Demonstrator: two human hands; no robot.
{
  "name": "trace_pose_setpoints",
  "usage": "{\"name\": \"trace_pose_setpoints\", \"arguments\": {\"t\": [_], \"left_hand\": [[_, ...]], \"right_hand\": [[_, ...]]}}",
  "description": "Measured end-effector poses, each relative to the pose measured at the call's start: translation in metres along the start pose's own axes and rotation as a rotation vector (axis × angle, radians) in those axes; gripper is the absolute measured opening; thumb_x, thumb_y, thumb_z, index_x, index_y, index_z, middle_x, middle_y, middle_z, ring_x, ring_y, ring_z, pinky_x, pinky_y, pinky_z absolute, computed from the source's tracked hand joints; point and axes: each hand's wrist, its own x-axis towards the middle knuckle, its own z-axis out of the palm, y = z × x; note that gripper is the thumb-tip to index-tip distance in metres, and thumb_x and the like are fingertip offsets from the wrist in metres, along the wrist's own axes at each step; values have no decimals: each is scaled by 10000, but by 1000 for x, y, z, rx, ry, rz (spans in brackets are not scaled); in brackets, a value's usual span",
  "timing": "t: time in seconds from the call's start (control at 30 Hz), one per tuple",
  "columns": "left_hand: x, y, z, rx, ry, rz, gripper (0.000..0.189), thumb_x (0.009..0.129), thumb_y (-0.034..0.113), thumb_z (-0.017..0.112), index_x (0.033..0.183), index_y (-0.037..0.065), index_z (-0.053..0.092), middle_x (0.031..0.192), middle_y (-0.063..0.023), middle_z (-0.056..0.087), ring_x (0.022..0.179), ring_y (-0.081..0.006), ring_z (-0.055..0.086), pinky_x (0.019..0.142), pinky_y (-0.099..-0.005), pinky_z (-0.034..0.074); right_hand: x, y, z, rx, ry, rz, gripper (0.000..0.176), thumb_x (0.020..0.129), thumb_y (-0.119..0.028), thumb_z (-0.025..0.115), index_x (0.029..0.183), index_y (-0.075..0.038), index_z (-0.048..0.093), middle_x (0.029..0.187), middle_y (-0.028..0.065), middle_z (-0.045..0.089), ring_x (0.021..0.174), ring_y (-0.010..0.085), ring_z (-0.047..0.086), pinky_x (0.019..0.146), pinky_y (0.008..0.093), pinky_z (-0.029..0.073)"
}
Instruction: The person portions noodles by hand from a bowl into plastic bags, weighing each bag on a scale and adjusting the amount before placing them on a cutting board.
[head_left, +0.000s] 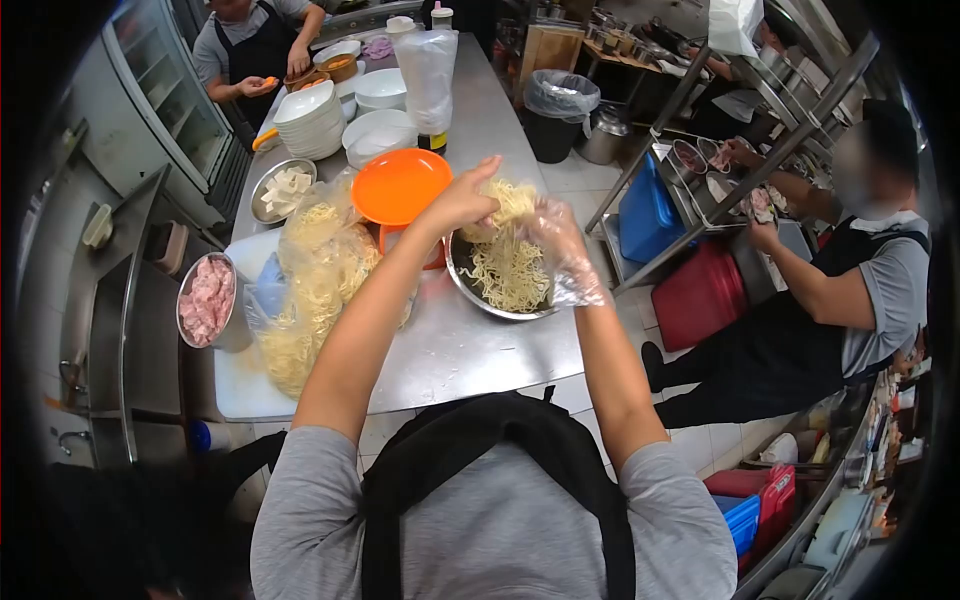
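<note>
Above a round metal bowl (462, 262), my left hand (463, 203) and my right hand (556, 232) hold a clump of yellow noodles (512, 200) between them. A clear plastic glove covers my right hand; my left hand is bare, with its thumb and a finger pointing outward. More noodles (510, 275) lie in the bowl below. Left of my forearm, clear bags of noodles (322, 270) rest on a white cutting board (240, 385). An orange plate (401, 186) sits just behind my left hand, over an orange container (433, 256).
Pink meat fills a metal container (207, 300) at left. Behind stand a bowl of white pieces (284, 190), stacked white bowls (308, 120) and a plastic-wrapped stack (428, 80). One person works across the steel table (490, 90); another stands at right beside a metal rack (690, 235).
</note>
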Motion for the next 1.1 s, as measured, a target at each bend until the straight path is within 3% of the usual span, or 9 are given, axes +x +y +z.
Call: {"name": "trace_pose_setpoints", "arguments": {"t": [0.13,0.2,0.23,0.33,0.47,0.67,0.8,0.87,1.1], "left_hand": [[12,8,3,256,-19,87,712,750,7,498,1396,85,211,1433,-118,246,577,-75,546,534,-211,474],[14,24,-2,69,-82,-29,712,758,29,511,1398,86,206,1196,-138,522,537,-73,536,524,-215,479],[14,36,-6,72,-82,-25,712,758,29,511,1398,86,206,1196,-138,522,537,-73,536,524,-215,479],[17,55,-23,-113,24,-121,748,719,29,553,1392,83,232,738,-56,582,477,-90,514,522,-251,507],[13,70,-25,-138,67,-108,743,694,-19,479,1388,60,226,672,-37,551,466,-84,520,533,-254,528],[13,52,-20,-74,-22,-159,731,687,-49,457,1378,21,228,693,-19,550,475,-65,510,510,-213,505],[9,48,-17,-93,-26,-169,711,689,-51,449,1370,18,257,872,-57,606,469,-60,489,497,-208,488],[10,54,-14,-84,-99,-146,688,680,-62,447,1349,17,312,1137,-68,571,477,-54,477,482,-194,457],[20,51,-25,64,-141,-116,513,684,-35,419,1186,-20,524,976,-92,617,487,-72,484,479,-190,437]], "right_hand": [[28,-29,13,170,-92,-145,225,753,-147,611,916,9,620,731,49,622,638,161,580,616,282,470],[52,-38,8,-1076,-193,-230,182,730,-141,635,846,-1,644,776,69,619,731,175,591,660,308,468],[47,-49,11,-1077,-190,-234,182,730,-141,635,846,-1,644,776,69,619,731,175,591,660,308,468],[22,-79,8,-734,210,-454,336,666,-110,715,977,-17,627,969,100,606,958,190,563,765,330,456],[0,-12,6,-535,221,-438,816,644,-167,765,1309,-5,321,1029,123,559,984,169,539,858,309,446],[-8,-12,1,-105,-120,220,454,713,-103,664,1128,24,534,1001,131,592,956,214,557,869,346,432],[3,-77,11,140,-106,-88,313,745,-141,614,1011,23,592,887,115,618,842,217,591,773,354,470],[19,-102,19,-956,-293,-25,313,810,-303,558,944,-25,610,850,119,636,772,240,616,699,368,472],[53,-109,0,-1526,-519,1,368,802,-369,557,963,-49,641,852,194,624,762,298,597,724,359,458]]}}
